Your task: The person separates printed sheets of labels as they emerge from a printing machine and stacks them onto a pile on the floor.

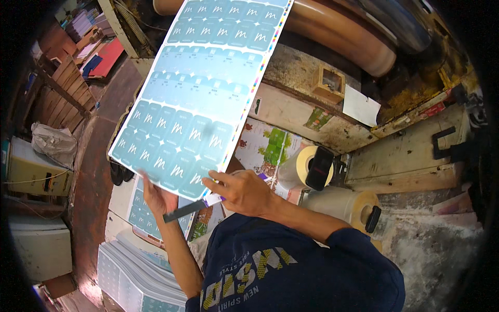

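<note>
A long printed sheet in light blue, with rows of rounded label shapes, stretches from the copper-coloured rollers down to my hands. My left hand grips its lower left edge, some fingers hidden behind it. At the lower right corner my right hand is closed, its thumb and forefinger against the sheet. The same hand holds a knife with a dark flat blade, whose pale, purple-marked handle passes under the palm. The blade points left, below the sheet's bottom edge. Below lie more printed sheets.
A thick stack of printed sheets stands at lower left. Rolls of clear film sit on the right, with black end pieces. Large copper-coloured rollers span the far side. A small wooden box rests on the ledge beside white paper.
</note>
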